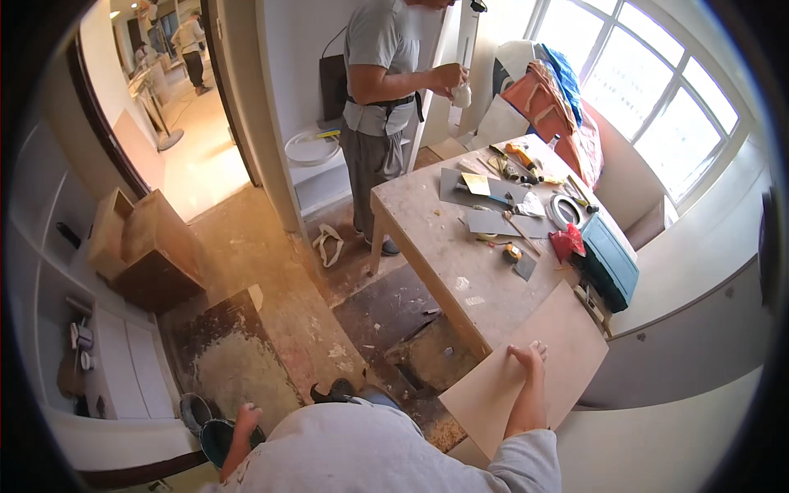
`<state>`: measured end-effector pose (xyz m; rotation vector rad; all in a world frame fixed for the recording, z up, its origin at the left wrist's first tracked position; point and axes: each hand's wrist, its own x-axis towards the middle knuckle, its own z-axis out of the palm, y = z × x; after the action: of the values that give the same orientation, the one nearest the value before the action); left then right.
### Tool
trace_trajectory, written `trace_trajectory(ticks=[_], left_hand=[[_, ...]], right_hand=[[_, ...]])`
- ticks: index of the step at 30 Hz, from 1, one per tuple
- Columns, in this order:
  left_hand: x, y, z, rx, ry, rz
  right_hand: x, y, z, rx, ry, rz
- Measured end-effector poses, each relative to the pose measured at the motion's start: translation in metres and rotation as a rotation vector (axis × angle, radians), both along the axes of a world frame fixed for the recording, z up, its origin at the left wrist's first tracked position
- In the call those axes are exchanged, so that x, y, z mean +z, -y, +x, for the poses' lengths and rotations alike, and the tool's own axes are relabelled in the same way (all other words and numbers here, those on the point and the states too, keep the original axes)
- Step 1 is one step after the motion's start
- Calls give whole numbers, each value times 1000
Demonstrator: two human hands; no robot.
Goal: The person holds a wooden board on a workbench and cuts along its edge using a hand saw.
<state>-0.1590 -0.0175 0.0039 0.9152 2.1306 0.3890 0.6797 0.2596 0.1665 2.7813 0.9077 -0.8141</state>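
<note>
Right hand (528, 359) flat, fingers spread, on pale rectangular board (526, 370), lower centre-right, overlapping dusty wooden worktop (444, 246). Left hand (246, 417), lower left: grip cannot be told.

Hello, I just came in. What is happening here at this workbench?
The person wearing the camera lays the right hand flat on a pale board that rests on the near corner of a dusty workbench. The left hand hangs low by the floor, holding nothing, near some buckets. Tools, grey sheets and a roll of tape lie at the far end of the bench. Another person stands beyond it, holding something small and white in both hands.
</note>
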Motion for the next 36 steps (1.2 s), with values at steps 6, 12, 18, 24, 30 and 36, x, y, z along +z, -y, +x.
trace_trajectory(ticks=[6, 12, 18, 24, 30, 36], left_hand=[[-28, 81, -16, -400, -328, -213], [-19, 89, -9, -65, -34, -247], [-12, 28, -10, -39, 48, -216], [5, -63, -25, -72, 82, -208], [32, -210, -27, -138, 206, -174], [86, -448, 24, -102, 496, -65]], right_hand=[[-8, -5, 0, -31, 36, -42], [-9, -10, 7, -63, 41, -26], [-22, -17, 7, -110, 61, -31], [-14, -33, -26, -370, 92, 119], [-56, -48, -31, -538, 355, 161], [-67, -58, -17, -565, 390, 104]])
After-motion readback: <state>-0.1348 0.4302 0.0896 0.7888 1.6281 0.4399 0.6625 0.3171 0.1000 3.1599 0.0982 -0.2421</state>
